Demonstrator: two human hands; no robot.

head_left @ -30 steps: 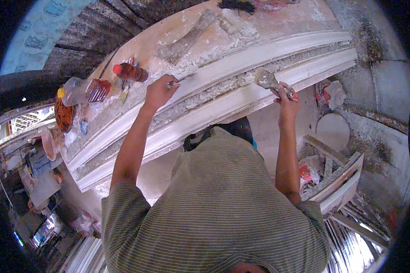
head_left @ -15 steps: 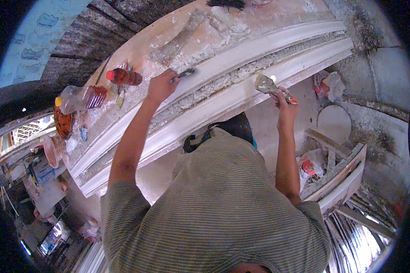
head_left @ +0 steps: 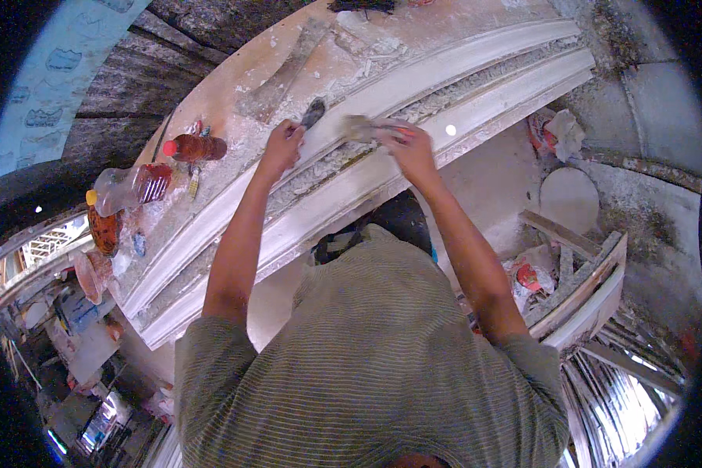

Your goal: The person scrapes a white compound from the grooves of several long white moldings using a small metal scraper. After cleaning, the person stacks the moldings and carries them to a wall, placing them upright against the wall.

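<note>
My left hand (head_left: 283,148) is closed round a small tool with a dark, rounded head (head_left: 313,113); its exact kind is unclear. It is over the upper edge of a long white moulding (head_left: 515,84), which runs diagonally across the bench. My right hand (head_left: 415,152) grips a flat paintbrush (head_left: 360,129) with a reddish handle. Motion smears the brush, and its pale bristles point left over the rough, crumbly groove between the moulding's two smooth rails. Whether the bristles touch the surface I cannot tell.
Left on the dusty bench (head_left: 238,74) lie a red-capped bottle (head_left: 199,147), a clear bottle of reddish liquid (head_left: 136,187) and a yellow-capped bottle (head_left: 104,225). A long flat strip (head_left: 292,70) lies beyond the moulding. A wooden frame (head_left: 585,292) stands low right.
My right hand has swung left with the paintbrush, from beyond the lower rail to the groove near my left hand. My left hand has shifted slightly, its tool tilted more upright.
</note>
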